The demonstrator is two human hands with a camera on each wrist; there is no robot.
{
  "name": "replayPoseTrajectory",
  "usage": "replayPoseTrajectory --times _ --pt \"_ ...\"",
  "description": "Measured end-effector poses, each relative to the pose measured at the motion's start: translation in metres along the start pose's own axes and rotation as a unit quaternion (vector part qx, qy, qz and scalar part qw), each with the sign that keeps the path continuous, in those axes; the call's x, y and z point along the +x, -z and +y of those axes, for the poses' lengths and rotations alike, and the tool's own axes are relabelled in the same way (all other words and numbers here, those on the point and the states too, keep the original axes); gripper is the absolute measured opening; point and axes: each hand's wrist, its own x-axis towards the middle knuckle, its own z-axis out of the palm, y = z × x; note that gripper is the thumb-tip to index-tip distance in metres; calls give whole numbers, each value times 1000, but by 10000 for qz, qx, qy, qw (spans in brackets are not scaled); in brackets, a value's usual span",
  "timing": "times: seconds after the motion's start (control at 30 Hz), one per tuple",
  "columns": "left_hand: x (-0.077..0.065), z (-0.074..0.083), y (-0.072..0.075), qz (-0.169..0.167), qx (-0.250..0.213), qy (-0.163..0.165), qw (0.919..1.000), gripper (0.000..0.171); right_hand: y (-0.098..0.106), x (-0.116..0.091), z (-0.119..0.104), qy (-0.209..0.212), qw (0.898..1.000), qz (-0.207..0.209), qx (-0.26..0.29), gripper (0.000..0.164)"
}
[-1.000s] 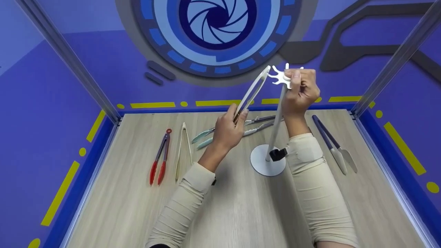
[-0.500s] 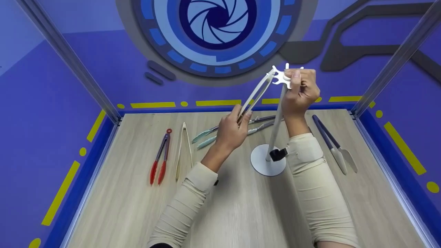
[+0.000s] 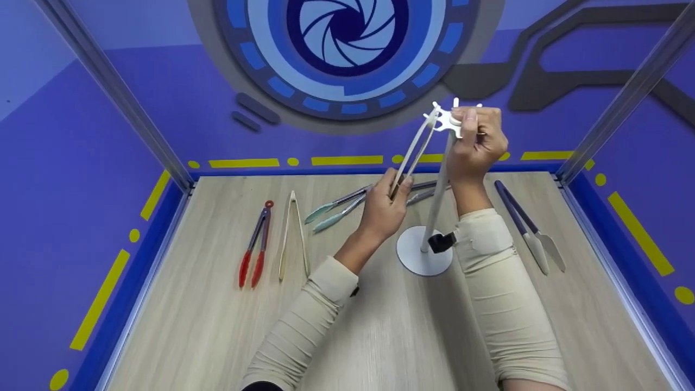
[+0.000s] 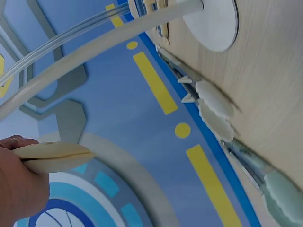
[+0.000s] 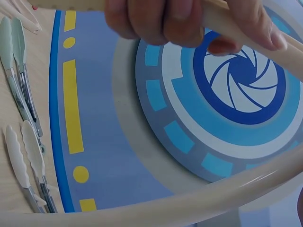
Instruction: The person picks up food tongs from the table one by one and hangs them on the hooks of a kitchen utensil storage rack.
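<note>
My left hand (image 3: 384,209) holds a pair of cream tongs (image 3: 415,144) raised above the table. Their upper end meets the left prongs of a white notched rack (image 3: 446,120) at the top of a stand; whether it sits inside a notch is too small to tell. My right hand (image 3: 480,141) pinches the rack's right side with thumb and fingers. The stand's pale pole (image 3: 440,187) runs down to a round white base (image 3: 410,258) on the table. In the right wrist view, left-hand fingers (image 5: 147,19) curl over the tongs (image 5: 220,14).
Red-tipped tongs (image 3: 245,269) and a second cream pair (image 3: 294,214) lie at left. Teal-tipped tongs (image 3: 334,220) lie partly behind my left hand, near white-headed tongs (image 4: 215,106). Navy-handled tongs (image 3: 535,250) lie at right. A patterned wall (image 3: 347,146) stands behind the table.
My left hand has moved to the right, bringing the tongs' upper end from beside the rack to its left prongs. My right hand keeps its hold on the rack.
</note>
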Motion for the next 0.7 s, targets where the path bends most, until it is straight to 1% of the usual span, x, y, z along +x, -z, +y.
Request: replayPoseTrajectory --times 0.17,0.37,0.57,0.7 --pt "0 -1 -11 -8 -316 71 9995 29 2 2 -1 9 9999 -98 -46 26" --pt "1 0 -21 -163 -629 109 9978 29 3 3 -1 26 9998 -149 -135 26" --pt "-1 0 -24 -184 -577 170 9980 28 3 1 -2 -79 9995 -259 -151 26" --pt "-1 -1 -24 -199 -624 164 9977 27 4 2 -3 -49 9995 -275 -166 26"
